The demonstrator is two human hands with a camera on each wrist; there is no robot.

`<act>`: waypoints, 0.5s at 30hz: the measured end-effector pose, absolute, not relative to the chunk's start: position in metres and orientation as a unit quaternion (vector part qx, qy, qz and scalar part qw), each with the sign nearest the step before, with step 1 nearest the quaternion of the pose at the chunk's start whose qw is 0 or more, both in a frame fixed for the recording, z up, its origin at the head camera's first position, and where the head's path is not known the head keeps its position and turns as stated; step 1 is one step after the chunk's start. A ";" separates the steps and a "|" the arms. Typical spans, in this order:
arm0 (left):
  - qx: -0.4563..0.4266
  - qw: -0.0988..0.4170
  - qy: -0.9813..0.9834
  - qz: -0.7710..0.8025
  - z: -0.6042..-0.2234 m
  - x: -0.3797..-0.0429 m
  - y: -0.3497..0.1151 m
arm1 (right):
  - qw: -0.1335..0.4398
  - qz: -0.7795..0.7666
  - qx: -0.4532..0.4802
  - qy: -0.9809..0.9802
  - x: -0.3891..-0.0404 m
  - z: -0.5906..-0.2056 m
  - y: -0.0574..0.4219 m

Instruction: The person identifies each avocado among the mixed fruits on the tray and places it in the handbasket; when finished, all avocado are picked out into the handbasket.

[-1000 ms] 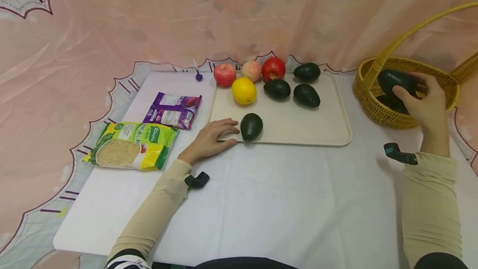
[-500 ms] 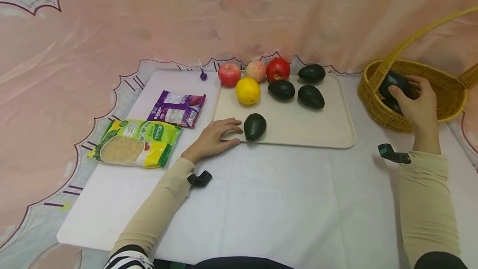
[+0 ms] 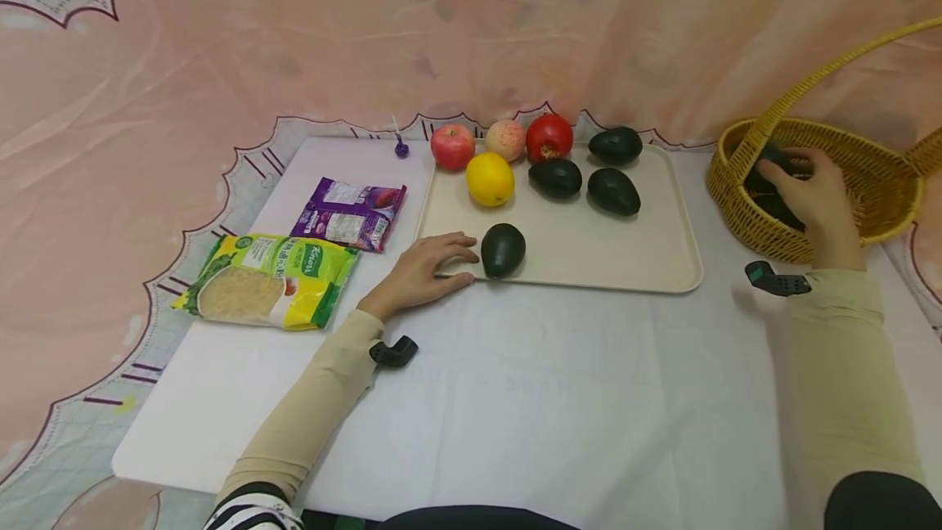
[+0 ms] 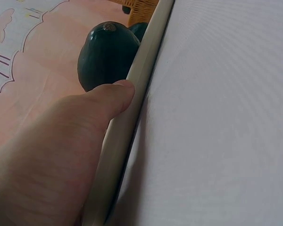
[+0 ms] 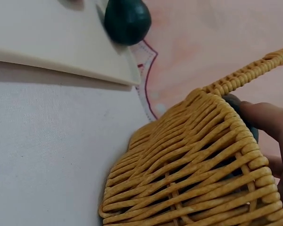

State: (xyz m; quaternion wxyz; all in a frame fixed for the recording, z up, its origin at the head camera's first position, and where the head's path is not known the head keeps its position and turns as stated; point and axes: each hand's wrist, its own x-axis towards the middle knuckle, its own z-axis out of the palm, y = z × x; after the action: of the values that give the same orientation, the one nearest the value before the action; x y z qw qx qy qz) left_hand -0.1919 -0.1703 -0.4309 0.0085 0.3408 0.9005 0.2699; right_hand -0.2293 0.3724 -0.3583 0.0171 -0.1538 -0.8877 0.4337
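Inside the yellow wicker basket [image 3: 758, 227] at the right, my right hand [image 3: 820, 195] holds a dark green avocado [image 3: 770, 157]. Another avocado [image 3: 778, 209] lies just below it. In the right wrist view the basket wall [image 5: 193, 169] hides most of the held avocado, with the thumb against it. My left hand [image 3: 423, 272] rests at the front left edge of the cream tray [image 3: 589, 256], fingers relaxed and holding nothing. Right beside those fingertips an avocado [image 3: 504, 250] stands on the tray; the left wrist view shows the thumb [image 4: 115, 96] on the rim.
Toward the tray's back are several avocados [image 3: 614, 191], a yellow lemon-like fruit [image 3: 490, 180], an apple [image 3: 452, 147], a peach [image 3: 505, 140] and a red pomegranate [image 3: 549, 137]. A yellow-green Knorr bag [image 3: 268, 283], a purple packet [image 3: 349, 213] and a lollipop [image 3: 401, 149] lie left.
My right hand has lowered the avocado deeper into the basket, shifting slightly left. The head view has shifted a little. My left hand stays by the avocado on the tray.
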 end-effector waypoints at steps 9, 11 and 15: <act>0.337 0.013 0.901 0.273 -0.431 -0.191 -0.171 | -0.017 0.395 -0.128 -0.910 -0.239 -0.360 0.372; 0.338 0.013 0.901 0.274 -0.431 -0.191 -0.171 | -0.015 0.390 -0.126 -0.912 -0.239 -0.361 0.372; 0.337 0.016 0.900 0.275 -0.431 -0.192 -0.171 | -0.014 0.377 -0.117 -0.918 -0.239 -0.362 0.373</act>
State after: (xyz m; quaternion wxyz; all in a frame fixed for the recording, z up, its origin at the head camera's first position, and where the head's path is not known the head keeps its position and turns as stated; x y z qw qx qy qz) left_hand -0.1915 -0.1705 -0.4310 0.0156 0.3367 0.9003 0.2753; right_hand -0.2393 0.3727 -0.3617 -0.0136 -0.1175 -0.9185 0.3774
